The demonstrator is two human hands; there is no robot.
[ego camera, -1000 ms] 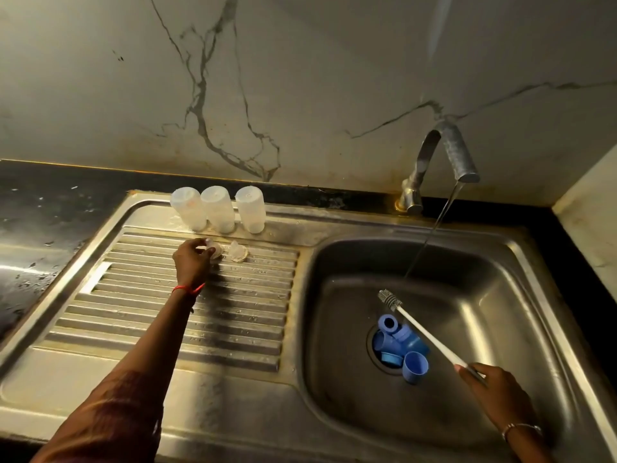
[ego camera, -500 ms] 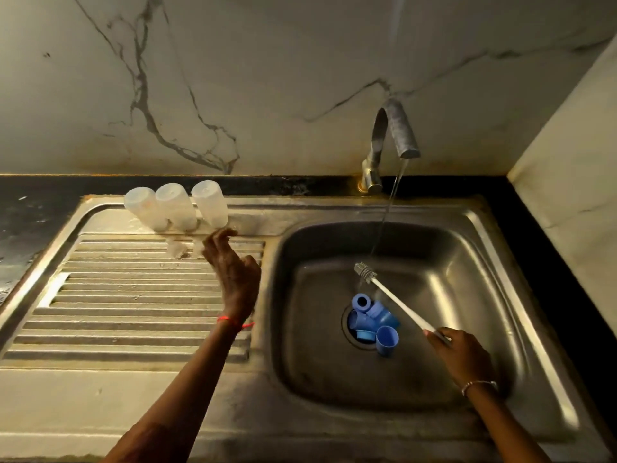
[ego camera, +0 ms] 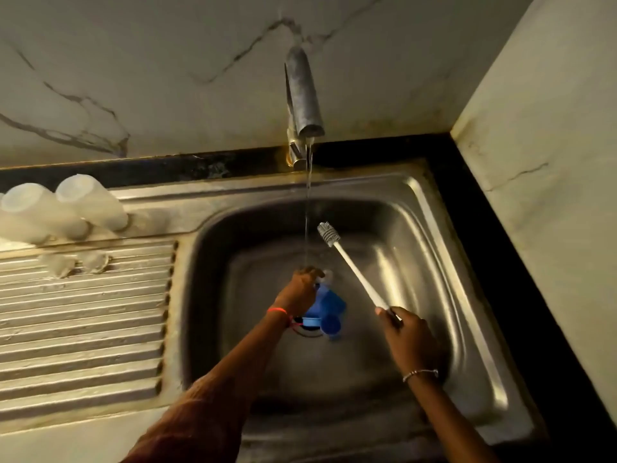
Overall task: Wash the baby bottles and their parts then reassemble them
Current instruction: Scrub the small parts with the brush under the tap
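1. water is being run in a thin stream from the tap straight down into the sink basin.
2. the brush is being gripped at its handle end by the right hand, with the fingers curled around it; the bristled head is being held up just right of the stream, below the tap.
3. the left hand is being held low in the basin, directly below the tap, where the stream is landing. its fingers are being curled downward, and a small pale piece is showing at the fingertips; whether it is being pinched cannot be told through the blur.
4. the blue bottle parts are being left in a heap over the drain, below the tap and touching the underside of the left hand.
5. 2 clear bottles are being kept side by side on the sink ledge, far left of the tap.
6. 2 small clear teats are being left on the ribbed drainboard, left of the tap and just in front of the bottles.
7. a red thread is being worn on the left wrist and a metal bangle on the right.
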